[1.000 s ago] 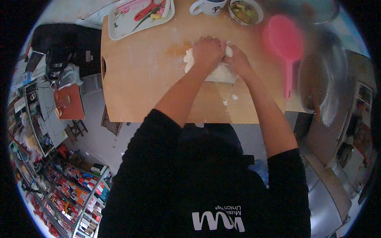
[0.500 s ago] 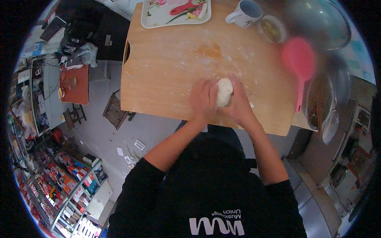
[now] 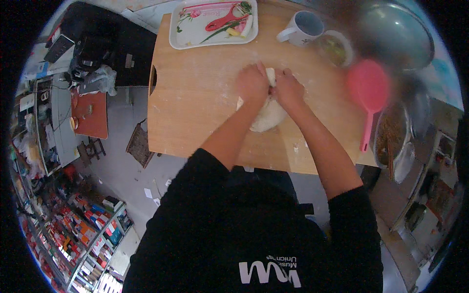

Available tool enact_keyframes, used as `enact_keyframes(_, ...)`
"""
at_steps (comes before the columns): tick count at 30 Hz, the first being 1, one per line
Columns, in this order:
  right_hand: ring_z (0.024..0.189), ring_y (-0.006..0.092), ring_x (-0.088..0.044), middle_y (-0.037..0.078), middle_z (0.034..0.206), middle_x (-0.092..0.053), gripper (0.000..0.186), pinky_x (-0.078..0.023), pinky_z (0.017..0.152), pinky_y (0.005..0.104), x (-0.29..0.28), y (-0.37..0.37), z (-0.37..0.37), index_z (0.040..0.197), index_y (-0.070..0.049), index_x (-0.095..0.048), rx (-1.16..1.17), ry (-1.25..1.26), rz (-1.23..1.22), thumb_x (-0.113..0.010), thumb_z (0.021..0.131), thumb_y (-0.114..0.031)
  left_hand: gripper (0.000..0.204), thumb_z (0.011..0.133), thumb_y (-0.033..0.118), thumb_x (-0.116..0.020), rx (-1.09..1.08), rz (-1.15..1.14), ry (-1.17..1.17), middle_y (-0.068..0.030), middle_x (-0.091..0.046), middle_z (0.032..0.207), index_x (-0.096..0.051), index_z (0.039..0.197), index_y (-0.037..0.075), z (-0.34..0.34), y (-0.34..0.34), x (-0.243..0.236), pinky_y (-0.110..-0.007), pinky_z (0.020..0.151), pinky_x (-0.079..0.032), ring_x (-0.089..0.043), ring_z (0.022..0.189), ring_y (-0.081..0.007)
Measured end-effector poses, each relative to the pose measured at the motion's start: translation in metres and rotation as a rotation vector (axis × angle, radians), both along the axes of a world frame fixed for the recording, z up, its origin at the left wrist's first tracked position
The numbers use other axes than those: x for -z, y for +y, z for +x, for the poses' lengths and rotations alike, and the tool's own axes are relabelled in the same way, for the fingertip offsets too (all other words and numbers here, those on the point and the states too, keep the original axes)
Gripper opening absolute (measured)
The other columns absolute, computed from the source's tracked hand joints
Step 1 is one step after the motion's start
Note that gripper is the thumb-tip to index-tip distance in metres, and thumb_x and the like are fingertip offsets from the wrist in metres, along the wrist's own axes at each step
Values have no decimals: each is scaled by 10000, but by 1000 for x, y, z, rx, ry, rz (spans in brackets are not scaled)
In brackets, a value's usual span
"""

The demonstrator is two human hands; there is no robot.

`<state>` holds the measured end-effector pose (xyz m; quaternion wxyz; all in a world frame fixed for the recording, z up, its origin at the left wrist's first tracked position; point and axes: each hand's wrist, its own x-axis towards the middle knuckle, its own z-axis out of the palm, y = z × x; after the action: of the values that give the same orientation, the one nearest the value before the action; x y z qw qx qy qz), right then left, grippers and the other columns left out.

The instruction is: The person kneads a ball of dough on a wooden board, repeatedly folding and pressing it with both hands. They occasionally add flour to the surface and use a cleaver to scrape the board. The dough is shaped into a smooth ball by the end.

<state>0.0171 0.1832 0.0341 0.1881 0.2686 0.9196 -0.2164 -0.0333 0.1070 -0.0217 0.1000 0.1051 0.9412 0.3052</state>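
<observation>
A pale lump of dough [image 3: 267,118] lies on the floured wooden board [image 3: 195,102], stretched out beneath both hands. My left hand [image 3: 252,84], slightly blurred, presses on its far left part with the fingers curled in. Beside it, my right hand [image 3: 289,90] bears down on the right part, its fingers also closed over the dough. A little dough shows between the hands at the far side, and a wider part bulges out nearer to me, between my wrists. The hands cover the middle of the dough.
At the far edge stands a white tray [image 3: 175,39] with a red-handled peeler [image 3: 222,22] and vegetable pieces. A mug [image 3: 307,30], a small bowl [image 3: 348,52], a pink ladle [image 3: 367,85], a large metal bowl [image 3: 398,36] and a pan with brown contents [image 3: 389,126] stand to the right.
The dough was a compact ball held between both hands near the board's close edge. Now it is spread flatter on the board, and my hands have moved farther away, pressing on it.
</observation>
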Motion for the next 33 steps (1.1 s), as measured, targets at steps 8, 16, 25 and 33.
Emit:
enact_keyframes(8, 1234, 387, -306, 199, 1357, -308, 702, -270, 1004, 452, -53, -79, 118, 1268, -22, -374, -85, 547, -144, -691, 649, -125, 329, 846, 282, -439, 438, 225, 128, -186, -558, 1023, -553, 1041, 43, 82, -83, -54, -406, 823, -391, -528, 925, -310)
enact_keyframes(16, 1137, 314, -420, 136, 1257, -444, 416, -317, 968, 461, 21, -46, 87, 1247, -58, -434, 50, 526, 58, -457, 846, -165, 240, 805, 256, -477, 460, 268, 291, -110, -616, 912, -612, 881, 72, 52, -36, -19, -404, 767, -404, -556, 853, -279)
enact_keyframes(25, 1050, 295, -448, 129, 1154, -476, 510, -338, 880, 474, -5, -25, -5, 1153, -43, -505, -196, 224, 245, -645, 689, -203, 461, 892, 358, -329, 237, 149, -299, -170, -632, 787, -639, 820, 25, -34, -15, -27, -421, 713, -440, -592, 772, -338)
enact_keyframes(33, 1201, 359, -365, 213, 1296, -384, 693, -249, 1011, 496, -9, -38, 108, 1300, -3, -324, -83, 422, -111, -639, 691, -105, 312, 835, 288, -437, 480, 289, 303, -120, -609, 999, -618, 960, 67, 78, -62, -39, -435, 741, -410, -548, 903, -293)
